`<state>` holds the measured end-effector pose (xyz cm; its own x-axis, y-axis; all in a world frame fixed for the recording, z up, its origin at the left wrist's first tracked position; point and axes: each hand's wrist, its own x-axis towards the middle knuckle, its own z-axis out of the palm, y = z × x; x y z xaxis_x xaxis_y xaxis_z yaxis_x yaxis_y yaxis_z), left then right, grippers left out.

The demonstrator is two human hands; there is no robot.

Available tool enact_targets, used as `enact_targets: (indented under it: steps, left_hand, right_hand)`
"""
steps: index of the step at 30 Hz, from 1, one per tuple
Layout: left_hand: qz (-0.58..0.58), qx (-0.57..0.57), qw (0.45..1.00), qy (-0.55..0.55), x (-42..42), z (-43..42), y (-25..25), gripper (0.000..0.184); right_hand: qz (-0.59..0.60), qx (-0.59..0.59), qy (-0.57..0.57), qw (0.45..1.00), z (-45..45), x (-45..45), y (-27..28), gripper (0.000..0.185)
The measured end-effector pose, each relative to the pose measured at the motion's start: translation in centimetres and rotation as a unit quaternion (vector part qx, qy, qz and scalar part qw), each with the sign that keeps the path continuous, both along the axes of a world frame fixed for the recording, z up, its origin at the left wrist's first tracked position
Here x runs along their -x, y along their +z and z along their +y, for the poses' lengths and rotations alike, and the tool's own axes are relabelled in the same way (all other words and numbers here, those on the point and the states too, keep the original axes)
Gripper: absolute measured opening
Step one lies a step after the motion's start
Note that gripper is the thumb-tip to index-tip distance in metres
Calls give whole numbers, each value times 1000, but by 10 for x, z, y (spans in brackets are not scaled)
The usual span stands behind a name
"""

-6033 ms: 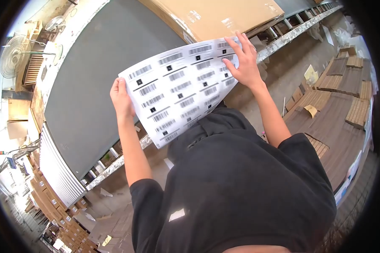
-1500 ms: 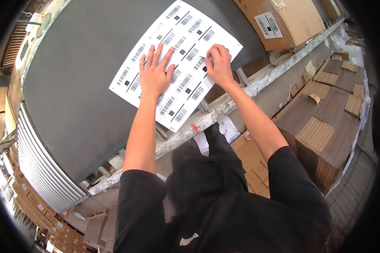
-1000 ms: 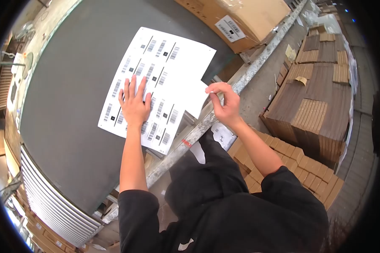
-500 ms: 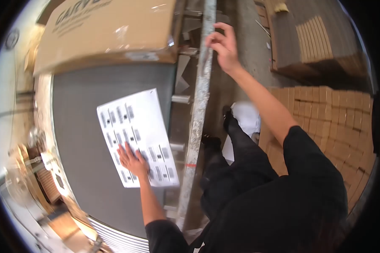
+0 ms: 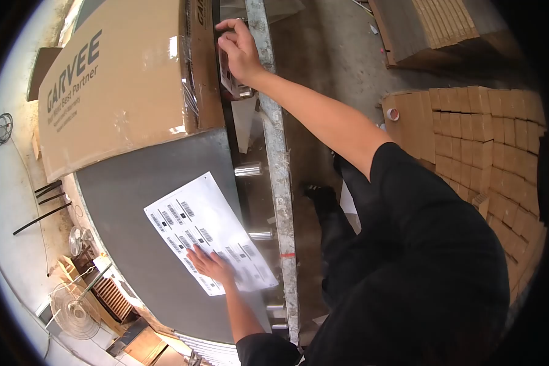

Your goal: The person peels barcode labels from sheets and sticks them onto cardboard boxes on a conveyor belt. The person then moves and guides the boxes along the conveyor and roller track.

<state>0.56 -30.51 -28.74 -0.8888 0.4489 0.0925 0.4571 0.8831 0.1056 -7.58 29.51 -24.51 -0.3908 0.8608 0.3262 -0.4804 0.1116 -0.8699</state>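
My left hand (image 5: pixel 210 266) lies flat on a white sheet of printed barcode labels (image 5: pixel 241 259), with the fingers spread. The sheet rests slantwise on the grey conveyor belt (image 5: pixel 134 244). Farther up, my right hand (image 5: pixel 240 56) is raised over the metal side rail (image 5: pixel 276 165), close to the side of a large brown carton (image 5: pixel 125 79) marked GARVEE. Its fingers are bent and apart, and I see nothing held in them. Just below that hand, a piece with barcode print (image 5: pixel 226 76) shows partly; what it is fixed to is unclear.
Metal rollers (image 5: pixel 248 170) show between belt and rail. Stacked small brown cartons (image 5: pixel 470 131) stand at the right, with a tape roll (image 5: pixel 393 114) near them. A pallet of flat cardboard (image 5: pixel 436 36) is at the upper right. A fan (image 5: pixel 75 311) stands at the lower left.
The view has shifted, showing more of the carton. My right hand has come in from beyond the rail to beside the carton. My left hand stays on the label sheet, now more slanted in view.
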Motion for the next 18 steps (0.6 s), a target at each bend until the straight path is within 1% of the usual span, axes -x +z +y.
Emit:
enact_targets:
  steps: [2,6,9,12,18]
  left_hand:
    - [-6,2,1000,4,0,-1,-1,62]
    - [-10,13,1000,6,2,-7,-2,62]
    - [-9,10,1000,-2,3,-9,-3,63]
    - [-9,23,1000,0,3,-11,-3,63]
    - [-16,29,999,-5,3,-16,-1,63]
  right_hand:
    - [5,12,-36,999,9,17,-6,21]
    - [-17,-42,-99,994,3,40,-7,21]
    - [32,-31,-126,991,-4,49,-11,20]
    - [37,-19,-118,992,-7,53,-15,20]
    - [48,-34,-153,986,-17,58,-19,19]
